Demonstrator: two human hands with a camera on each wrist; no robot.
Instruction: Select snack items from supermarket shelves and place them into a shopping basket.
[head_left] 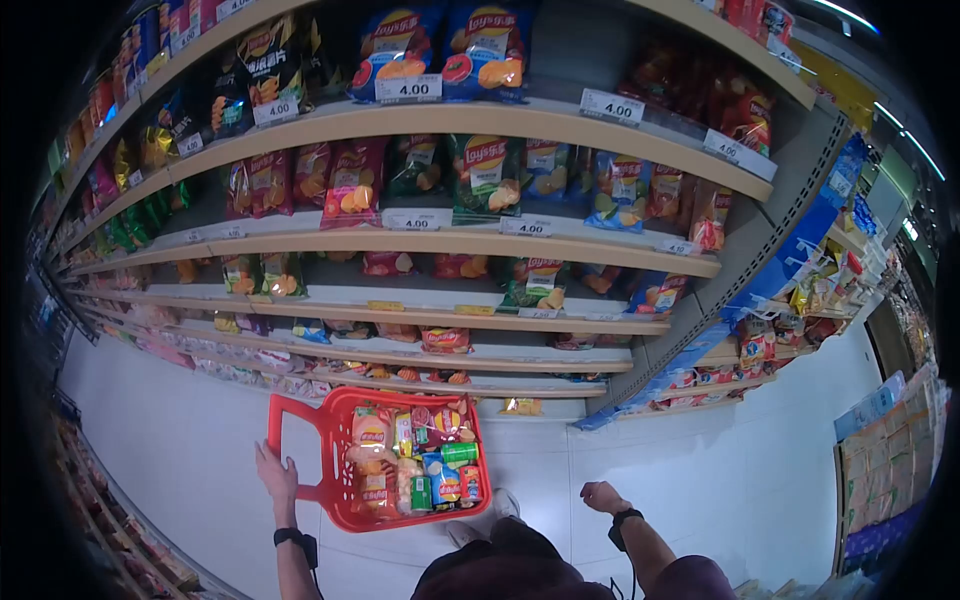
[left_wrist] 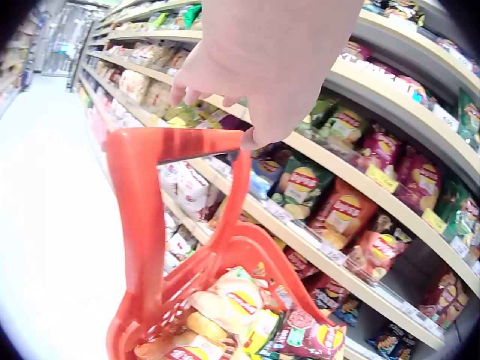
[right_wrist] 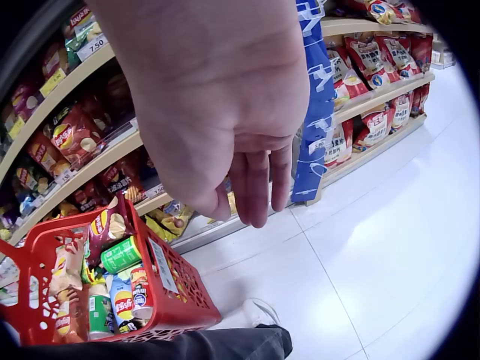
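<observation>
A red shopping basket (head_left: 338,505) stands near the feet, filled with chip bags, among them a pink bag (head_left: 371,434), and with green canisters (head_left: 420,492). Its raised red handle (left_wrist: 135,202) points left. My left hand (head_left: 276,474) is at that handle. In the left wrist view the left hand (left_wrist: 270,71) is over the handle's end, thumb tip right at the bar, the other fingers loosely bent above it. My right hand (head_left: 603,497) hangs in the air to the right of the basket. Its fingers (right_wrist: 255,184) are loosely curled and hold nothing.
A tall rack with curved shelves (head_left: 400,240) of chip bags and price tags rises ahead. Blue edging (head_left: 700,340) marks its right end, with more snack bags (right_wrist: 367,64) beyond. Another display (head_left: 890,460) stands at far right. White tiled floor (head_left: 540,455) runs between.
</observation>
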